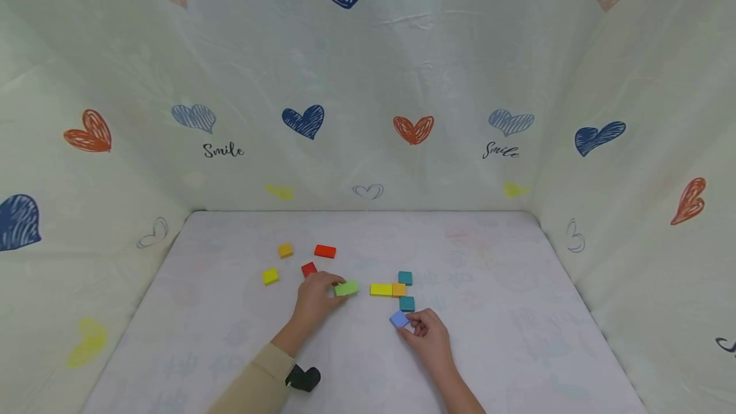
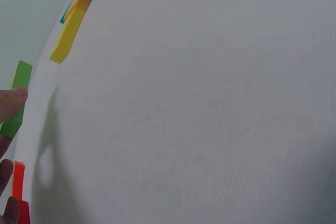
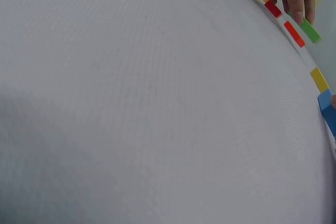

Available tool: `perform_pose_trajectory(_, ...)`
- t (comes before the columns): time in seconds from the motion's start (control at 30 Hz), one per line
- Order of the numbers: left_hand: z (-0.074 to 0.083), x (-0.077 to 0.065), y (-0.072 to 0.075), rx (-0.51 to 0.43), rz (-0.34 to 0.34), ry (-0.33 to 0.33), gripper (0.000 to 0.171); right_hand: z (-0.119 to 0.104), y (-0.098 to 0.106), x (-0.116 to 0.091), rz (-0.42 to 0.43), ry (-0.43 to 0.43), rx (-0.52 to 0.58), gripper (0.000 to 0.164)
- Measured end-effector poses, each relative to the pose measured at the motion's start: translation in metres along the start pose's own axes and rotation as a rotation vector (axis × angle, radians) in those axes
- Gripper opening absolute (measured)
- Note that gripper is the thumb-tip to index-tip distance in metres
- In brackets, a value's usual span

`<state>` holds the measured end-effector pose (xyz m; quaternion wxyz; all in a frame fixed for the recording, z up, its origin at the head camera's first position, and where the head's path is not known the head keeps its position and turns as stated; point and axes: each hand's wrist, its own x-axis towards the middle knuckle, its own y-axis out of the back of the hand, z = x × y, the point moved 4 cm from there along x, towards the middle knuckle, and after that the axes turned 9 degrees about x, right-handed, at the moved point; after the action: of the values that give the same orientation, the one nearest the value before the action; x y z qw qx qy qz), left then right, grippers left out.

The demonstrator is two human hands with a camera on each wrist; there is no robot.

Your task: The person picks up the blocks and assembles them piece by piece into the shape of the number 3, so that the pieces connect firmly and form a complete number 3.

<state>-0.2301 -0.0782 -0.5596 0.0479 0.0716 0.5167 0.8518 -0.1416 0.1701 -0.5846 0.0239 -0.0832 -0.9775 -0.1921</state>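
Note:
In the head view my left hand (image 1: 317,294) pinches a light green block (image 1: 347,288) between thumb and fingers, just left of a joined row. My right hand (image 1: 427,336) pinches a blue block (image 1: 399,319) at its right corner, close below the lower teal block (image 1: 407,303). That row has a long yellow block (image 1: 381,290) end to end with an orange block (image 1: 399,289). Another teal block (image 1: 405,278) lies above the orange one. In the left wrist view the green block (image 2: 20,80) shows above the table with its shadow beside it.
Behind my left hand lie a red block (image 1: 308,269), partly covered, and a longer red block (image 1: 325,251). An orange block (image 1: 285,250) and a yellow block (image 1: 270,276) sit farther left. A heart-patterned curtain (image 1: 368,82) encloses the white table (image 1: 506,350) at back and sides.

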Motion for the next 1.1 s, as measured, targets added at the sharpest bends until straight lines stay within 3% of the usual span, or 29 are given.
perform_pose_trajectory(0.47, 0.027, -0.014, -0.027, -0.054, -0.044, -0.021, 0.029, 0.000, 0.000, 0.001, -0.009, -0.016, -0.007, 0.024)
perform_pose_trajectory(0.7, 0.038, -0.016, -0.031, -0.079, -0.079, -0.010, 0.030, 0.002, -0.001, 0.001, -0.016, -0.043, -0.010, 0.024)
perform_pose_trajectory(1.1, 0.037, -0.019, -0.040, -0.051, -0.115, -0.026, 0.029, 0.005, -0.002, 0.002, -0.019, -0.055, -0.025, 0.024)
